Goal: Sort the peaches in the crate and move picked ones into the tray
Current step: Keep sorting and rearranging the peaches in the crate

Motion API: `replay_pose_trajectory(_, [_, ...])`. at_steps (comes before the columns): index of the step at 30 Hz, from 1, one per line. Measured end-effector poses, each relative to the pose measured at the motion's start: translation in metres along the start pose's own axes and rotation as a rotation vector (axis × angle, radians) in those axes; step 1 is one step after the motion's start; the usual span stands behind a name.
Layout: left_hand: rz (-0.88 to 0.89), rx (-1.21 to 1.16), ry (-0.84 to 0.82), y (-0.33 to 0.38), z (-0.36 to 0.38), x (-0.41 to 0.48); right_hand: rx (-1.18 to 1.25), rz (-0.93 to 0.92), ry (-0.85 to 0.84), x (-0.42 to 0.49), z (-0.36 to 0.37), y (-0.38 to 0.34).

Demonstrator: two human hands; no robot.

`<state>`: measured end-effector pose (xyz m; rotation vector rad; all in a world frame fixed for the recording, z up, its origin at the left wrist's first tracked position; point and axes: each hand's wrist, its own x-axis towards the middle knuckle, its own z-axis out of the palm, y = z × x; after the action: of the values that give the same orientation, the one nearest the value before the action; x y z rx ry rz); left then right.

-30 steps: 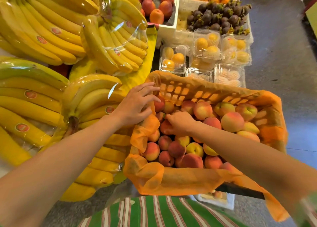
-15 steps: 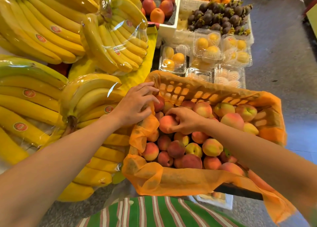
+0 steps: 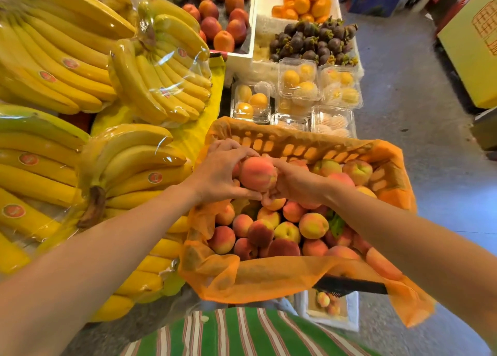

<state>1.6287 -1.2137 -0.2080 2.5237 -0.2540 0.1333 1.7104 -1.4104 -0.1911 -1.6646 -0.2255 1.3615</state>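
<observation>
Fingers [image 3: 236, 147] of the left hand [image 3: 217, 173] now curl round the peach [image 3: 256, 174]; half a second ago they sat on the crate [image 3: 295, 146] liner. The right hand [image 3: 295, 186] still grips it from the other side, now lifted off the heap over the crate's far-left corner. Bananas [image 3: 139, 167] crowd the left rim, with clamshell boxes [image 3: 332, 119] just past the far rim. Bare floor [image 3: 430, 140] on the right. White tray [image 3: 353, 312] sits below the near edge.

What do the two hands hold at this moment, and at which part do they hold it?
One peach, above the crate. The left hand grips its left side, the right hand its right side.
</observation>
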Motion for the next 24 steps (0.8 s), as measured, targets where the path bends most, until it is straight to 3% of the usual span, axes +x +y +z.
replay_pose_trajectory(2, [0.023,-0.014,0.027,0.003,0.000,0.000,0.039,-0.041,-0.108,0.000,0.000,0.004])
replay_pose_trajectory(9, [0.049,-0.019,-0.005,0.000,0.002,-0.003,0.034,-0.171,-0.093,-0.009,-0.020,0.013])
replay_pose_trajectory(13, [0.082,0.295,-0.100,-0.006,0.002,-0.003,-0.505,-0.137,-0.007,-0.027,-0.033,0.007])
replay_pose_trajectory(16, [0.030,0.471,-0.126,-0.010,0.005,-0.005,-0.863,-0.037,-0.054,-0.040,-0.041,0.006])
replay_pose_trajectory(24, [-0.133,0.582,-0.247,-0.003,0.005,-0.001,-1.243,0.139,-0.126,-0.082,-0.045,0.003])
